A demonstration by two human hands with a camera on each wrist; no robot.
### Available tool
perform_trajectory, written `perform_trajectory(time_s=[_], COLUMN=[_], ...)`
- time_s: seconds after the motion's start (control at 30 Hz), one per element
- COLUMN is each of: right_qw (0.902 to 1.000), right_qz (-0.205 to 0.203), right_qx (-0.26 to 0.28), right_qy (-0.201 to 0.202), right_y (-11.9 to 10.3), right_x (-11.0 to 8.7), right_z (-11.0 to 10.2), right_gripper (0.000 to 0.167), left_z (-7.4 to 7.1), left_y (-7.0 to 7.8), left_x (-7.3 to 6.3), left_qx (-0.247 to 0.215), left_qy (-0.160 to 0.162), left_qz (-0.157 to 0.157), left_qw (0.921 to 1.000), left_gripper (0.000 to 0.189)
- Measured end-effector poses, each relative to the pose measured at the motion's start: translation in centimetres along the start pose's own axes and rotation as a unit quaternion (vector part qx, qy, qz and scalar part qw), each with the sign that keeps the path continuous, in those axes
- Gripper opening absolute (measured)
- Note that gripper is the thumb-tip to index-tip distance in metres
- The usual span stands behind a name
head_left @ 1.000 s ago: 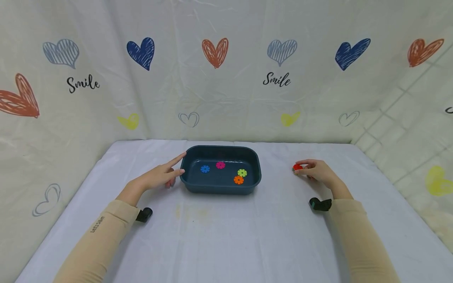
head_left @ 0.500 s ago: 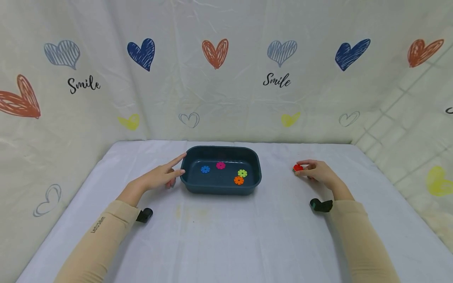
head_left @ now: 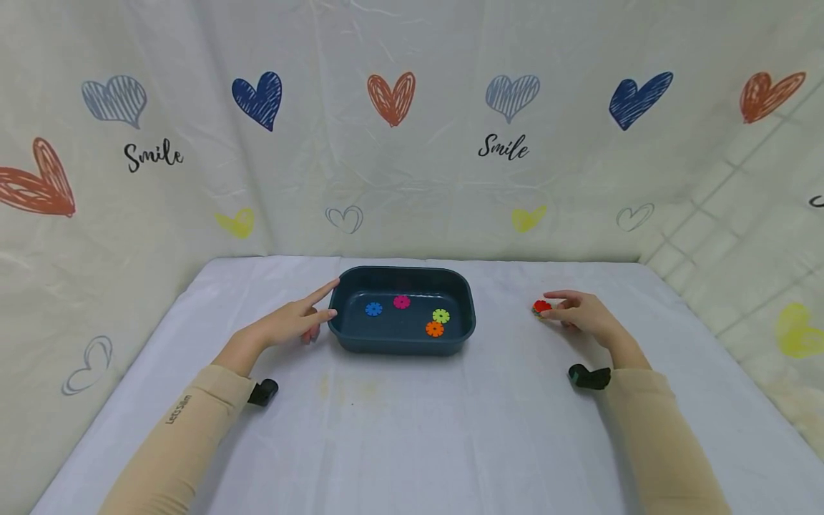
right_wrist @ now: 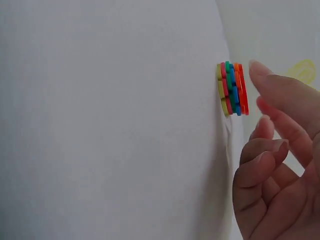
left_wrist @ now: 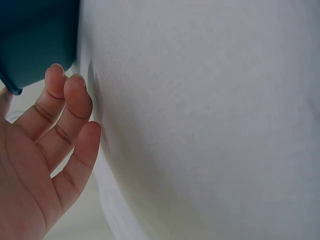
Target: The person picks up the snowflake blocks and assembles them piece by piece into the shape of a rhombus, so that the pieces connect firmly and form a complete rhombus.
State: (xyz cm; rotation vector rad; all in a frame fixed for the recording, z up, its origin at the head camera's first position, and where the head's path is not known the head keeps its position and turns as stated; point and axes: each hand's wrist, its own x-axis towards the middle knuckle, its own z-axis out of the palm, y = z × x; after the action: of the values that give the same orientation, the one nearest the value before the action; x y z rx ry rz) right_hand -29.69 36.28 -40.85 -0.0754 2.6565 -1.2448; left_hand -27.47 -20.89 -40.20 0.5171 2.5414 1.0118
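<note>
My left hand (head_left: 287, 322) is at the left end of a dark blue-green plastic tub (head_left: 402, 345), index finger and thumb extended to its rim. In the left wrist view its other fingers (left_wrist: 82, 150) are loosely bent and hold nothing. A stack of notched flower-shaped plastic discs (right_wrist: 231, 90) lies on the table to the right, with a red disc (head_left: 541, 306) on top and several colours beneath. My right hand (head_left: 582, 315) is beside this stack. The right wrist view shows the thumb and fingers spread a little apart from it, holding nothing.
Inside the tub lie a blue disc (head_left: 373, 309), a pink disc (head_left: 402, 302), a yellow-green disc (head_left: 440, 315) and an orange disc (head_left: 434, 329). A white cloth (head_left: 412, 429) covers the table. Behind it hangs a curtain (head_left: 438, 179) printed with hearts.
My right hand has drawn back slightly to the right, and more of the red disc shows. The left hand, the tub and the discs in it look unmoved.
</note>
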Motion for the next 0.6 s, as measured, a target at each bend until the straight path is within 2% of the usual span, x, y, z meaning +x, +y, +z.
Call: perform_trajectory(time_s=[0.17, 0.33, 0.47, 0.6], right_qw=[0.9989, 0.9947, 0.9889, 0.9824], right_qz=[-0.035, -0.066, -0.091, -0.118], right_qx=[0.002, 0.045, 0.074, 0.095], right_qy=[0.032, 0.065, 0.092, 0.109], right_y=[-0.2, -1.2, -2.8, -4.8], right_x=[-0.6, -1.1, -1.4, -1.7], right_z=[-0.5, -0.7, -0.4, 0.4], right_gripper=[0.056, 0.045, 0.024, 0.016], left_z=[0.0, 0.0, 0.0, 0.1], left_y=[0.0, 0.0, 0.0, 0.0], left_x=[0.0, 0.0, 0.0, 0.0], left_qx=[0.001, 0.001, 0.002, 0.006], left_qy=[0.001, 0.001, 0.001, 0.002], left_qz=[-0.001, -0.003, -0.005, -0.003], left_qw=[1.0, 1.0, 1.0, 1.0], left_gripper=[0.074, 0.074, 0.074, 0.074])
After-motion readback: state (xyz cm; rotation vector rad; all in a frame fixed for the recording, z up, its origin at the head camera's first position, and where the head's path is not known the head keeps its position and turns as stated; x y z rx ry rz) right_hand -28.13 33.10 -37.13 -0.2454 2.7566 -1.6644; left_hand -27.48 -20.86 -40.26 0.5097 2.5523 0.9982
